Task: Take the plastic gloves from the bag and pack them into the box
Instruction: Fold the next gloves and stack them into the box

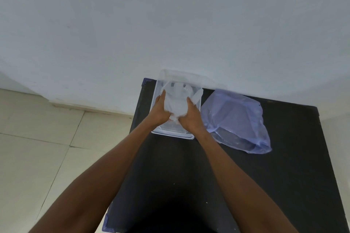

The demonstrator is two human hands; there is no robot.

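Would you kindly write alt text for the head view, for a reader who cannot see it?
Both hands, left hand and right hand, press a bundle of plastic gloves into a clear box on a black table. A translucent bluish bag lies right of the box, near a pale wall.

No readable text anywhere in view.

The clear box [172, 134] at about 12 o'clock on the table [265, 176] carries no label, brand or number that can be made out; the pale purple bag [236, 121] at about 1 o'clock is likewise unmarked, save for a tiny dark speck near its far right edge, too small to tell as print. The crumpled plastic gloves [176, 104] show no lettering. Wall and floor tiles bear no signs.
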